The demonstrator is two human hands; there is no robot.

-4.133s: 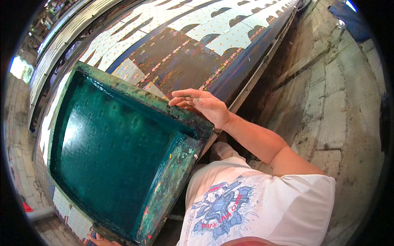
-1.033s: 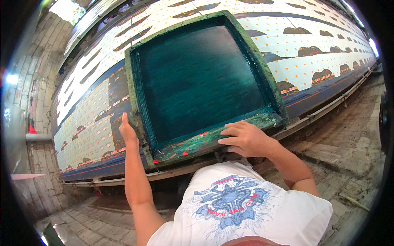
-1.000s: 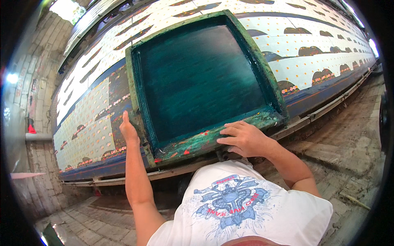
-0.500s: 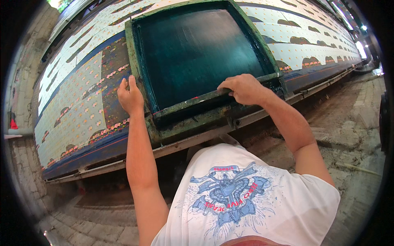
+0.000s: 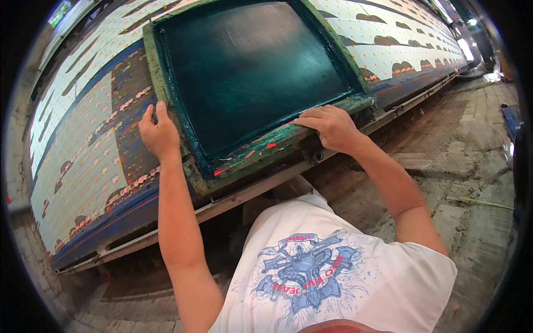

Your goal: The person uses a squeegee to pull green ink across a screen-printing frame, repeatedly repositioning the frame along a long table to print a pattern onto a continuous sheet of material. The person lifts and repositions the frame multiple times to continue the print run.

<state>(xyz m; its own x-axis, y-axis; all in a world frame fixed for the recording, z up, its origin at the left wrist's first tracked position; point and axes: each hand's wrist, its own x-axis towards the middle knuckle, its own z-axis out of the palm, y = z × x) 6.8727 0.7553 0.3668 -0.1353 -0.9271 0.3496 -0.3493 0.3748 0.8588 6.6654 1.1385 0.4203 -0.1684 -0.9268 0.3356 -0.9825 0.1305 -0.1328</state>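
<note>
A screen-printing frame (image 5: 355, 104) with green, paint-stained rails lies tilted across the long table. Its mesh (image 5: 244, 83) is dark teal and wet-looking, and red smears mark the near rail. My right hand (image 5: 333, 129) is closed over the right part of that near rail, fingers bent across its top; the thumb is mostly hidden. Beside the left rail, my left hand (image 5: 160, 133) is raised with its fingers stretched up and apart. Its palm side faces the frame, and I cannot tell whether it touches. Patterned fabric (image 5: 83, 161) with small flowers and dark arched shapes lies left of the frame.
More printed fabric (image 5: 400, 50) runs along the table to the far right. A metal rail (image 5: 222, 205) borders the table's near edge, close to my body. Rough, worn floor (image 5: 427, 161) stretches along the right, with a thin pale stick (image 5: 486, 203) on it.
The frame and both hands sit slightly further left in view. More of the near rail's top face, with its red smears, shows now. My right hand's fingers lie flatter over the rail.
</note>
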